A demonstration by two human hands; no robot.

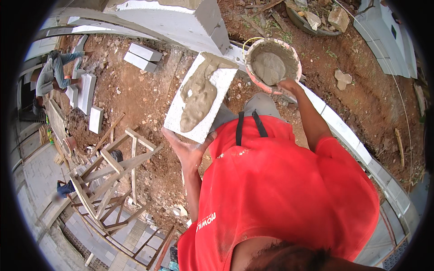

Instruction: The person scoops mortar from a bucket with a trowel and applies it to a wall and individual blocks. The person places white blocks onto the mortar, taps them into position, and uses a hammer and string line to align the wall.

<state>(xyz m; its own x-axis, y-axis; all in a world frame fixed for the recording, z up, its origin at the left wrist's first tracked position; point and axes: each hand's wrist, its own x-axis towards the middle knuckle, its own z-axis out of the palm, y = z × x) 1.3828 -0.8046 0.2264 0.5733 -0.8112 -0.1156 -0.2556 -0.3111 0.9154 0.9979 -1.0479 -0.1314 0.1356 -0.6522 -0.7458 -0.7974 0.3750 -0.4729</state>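
Note:
My left hand [189, 147] grips the near end of a white lightweight concrete block [220, 92], thumb on one side and fingers on the other. Wet grey mortar [199, 97] lies in a thick, uneven layer along the block's upper face. To the right, a round bucket [296, 56] with a mortar-smeared orange rim and a yellow handle holds more mortar [268, 67]. My right hand [288, 85] is closed at the bucket's near rim, its fingertips over the inside. What those fingers hold is too hidden to make out.
A low block wall [357, 147] runs right of my body, and a taller one [172, 25] stands ahead. A wooden trestle [117, 165] is at left. Loose blocks [143, 58] lie on the dirt; another person [54, 74] bends beside others. A stone-filled basin [305, 22] sits far right.

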